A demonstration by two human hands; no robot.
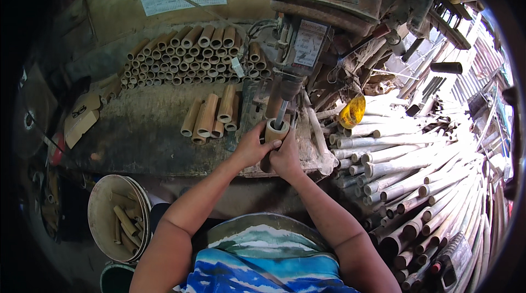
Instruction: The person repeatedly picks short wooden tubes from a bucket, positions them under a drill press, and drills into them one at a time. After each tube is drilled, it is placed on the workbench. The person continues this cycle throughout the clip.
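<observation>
One tube (275, 136) is held roughly upright beneath the drill (323, 5), bit (281, 112) at its mouth, near the edge of the tabletop (145, 153). It is clasped between left hand (251, 148) and right hand (287, 158), fingers (269, 145) wrapped round it, presumably against twisting. Spare tubes (207, 118) are laid nearby, likely for reach; a stack (186, 58) is set behind, likely saving space.

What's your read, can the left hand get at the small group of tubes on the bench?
Probably yes: the small group lies left of the left hand with nothing visible in between, but it would first have to release the held tube at the drill bit.
</observation>
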